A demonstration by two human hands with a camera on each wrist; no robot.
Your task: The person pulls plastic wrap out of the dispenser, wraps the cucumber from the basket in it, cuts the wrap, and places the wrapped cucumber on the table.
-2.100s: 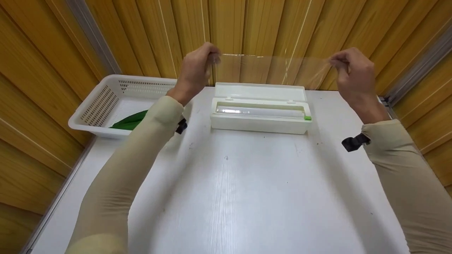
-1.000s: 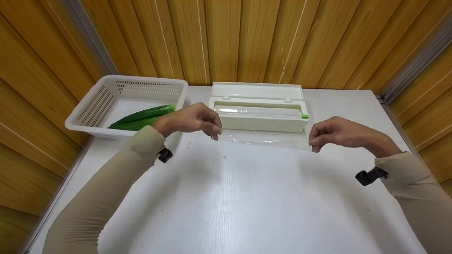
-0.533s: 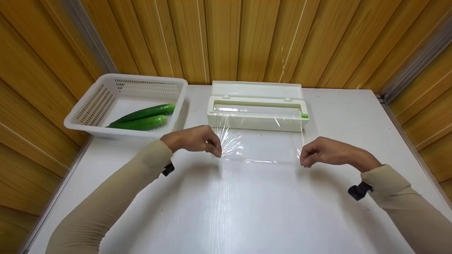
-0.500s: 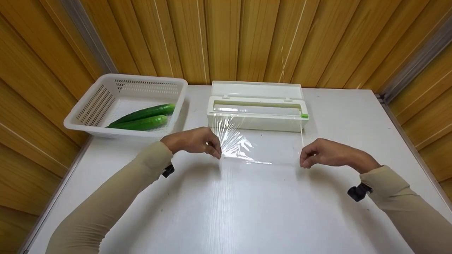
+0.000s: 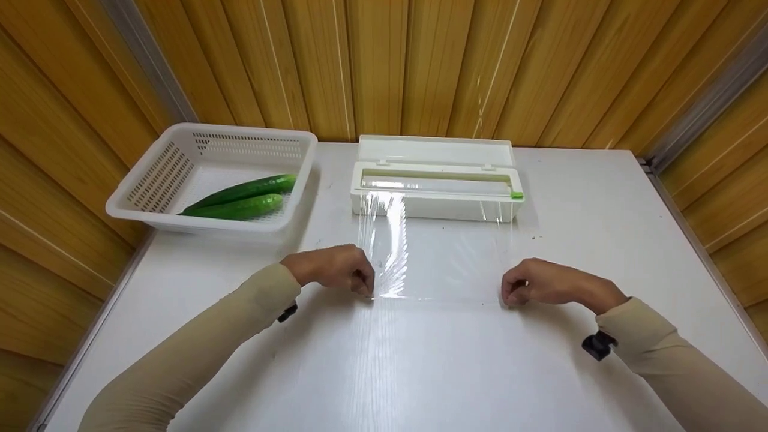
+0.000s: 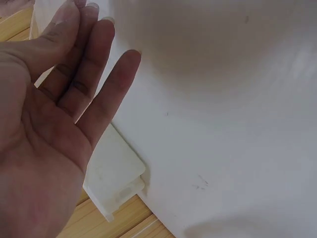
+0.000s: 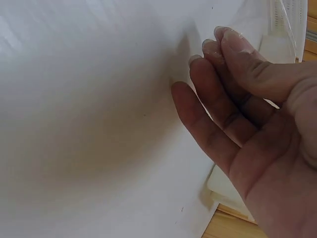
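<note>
A sheet of clear cling film [image 5: 444, 258] stretches from the roll [image 5: 438, 185] in a white dispenser box [image 5: 438, 207] towards me, low over the table. My left hand [image 5: 339, 268] pinches the film's near left corner between thumb and fingertips. At the near right corner my right hand [image 5: 543, 282] pinches it the same way. In the left wrist view, the left hand [image 6: 54, 114] has thumb and index tips together, the other fingers extended. The right wrist view shows the right hand [image 7: 247, 109] with thumb and index tips meeting. The box lid [image 5: 435, 151] stands raised at the back.
A white perforated basket [image 5: 120, 207] at the back left holds two green cucumbers [image 5: 240, 207]. A green slider [image 5: 516, 195] sits at the box's right end. Wood-patterned panels [image 5: 384, 66] stand behind the white table [image 5: 420, 372].
Both hands have come down from in front of the back panels and drawn the film towards me over the table. More film now lies between the box and my hands.
</note>
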